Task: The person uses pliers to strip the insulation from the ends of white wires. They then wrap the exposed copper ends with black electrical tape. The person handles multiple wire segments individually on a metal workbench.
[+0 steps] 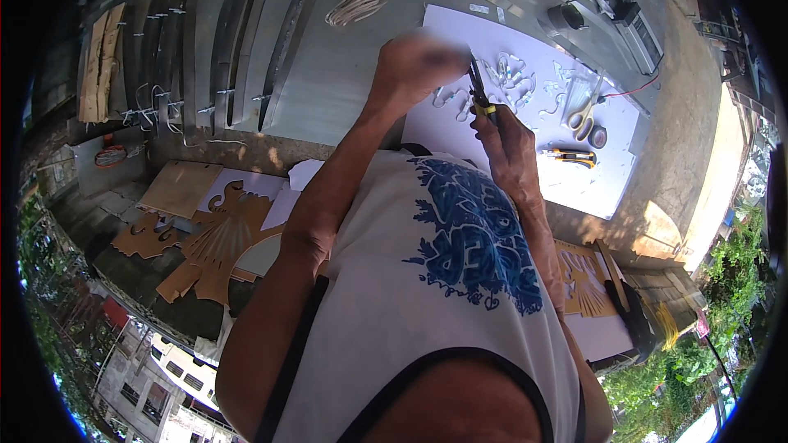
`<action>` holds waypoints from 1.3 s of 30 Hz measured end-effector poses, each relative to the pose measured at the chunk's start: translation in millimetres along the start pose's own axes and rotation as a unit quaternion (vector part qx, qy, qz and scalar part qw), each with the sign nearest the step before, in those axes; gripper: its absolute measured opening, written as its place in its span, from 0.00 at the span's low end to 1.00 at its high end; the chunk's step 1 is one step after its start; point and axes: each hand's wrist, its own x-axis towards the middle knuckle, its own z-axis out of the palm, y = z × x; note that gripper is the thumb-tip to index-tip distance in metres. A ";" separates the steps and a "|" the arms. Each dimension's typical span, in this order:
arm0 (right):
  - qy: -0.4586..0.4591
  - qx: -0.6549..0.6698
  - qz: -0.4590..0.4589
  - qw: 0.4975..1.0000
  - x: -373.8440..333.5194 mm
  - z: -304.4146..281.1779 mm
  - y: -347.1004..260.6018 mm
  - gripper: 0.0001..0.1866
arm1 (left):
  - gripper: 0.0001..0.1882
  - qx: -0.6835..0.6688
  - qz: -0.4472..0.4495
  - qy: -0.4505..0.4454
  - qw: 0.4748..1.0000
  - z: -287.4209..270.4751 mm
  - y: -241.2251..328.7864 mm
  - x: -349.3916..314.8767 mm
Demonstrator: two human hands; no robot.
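Your right hand (510,146) is closed around the pliers (478,92), nose pointing away, probably to meet the other hand. The cutter (572,157) and scissors (581,118) lie rightward, presumably within reach. Small white wired pieces (510,82) rest on the white sheet (579,187), likely for visibility; their leads overlap confusingly. Your left hand (420,64) is blurred, so I cannot tell what it pinches. Farther, a pale bundle (355,5) crosses the tabletop (316,74).

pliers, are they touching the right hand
Touching: the head view shows the right hand closed around the handles of the pliers.
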 end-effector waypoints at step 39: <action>-0.012 0.347 0.214 0.913 28.2 19.9 -12.3 0.26 | 0.05 -0.193 -0.065 -0.013 0.979 -15.0 -2.8 9.3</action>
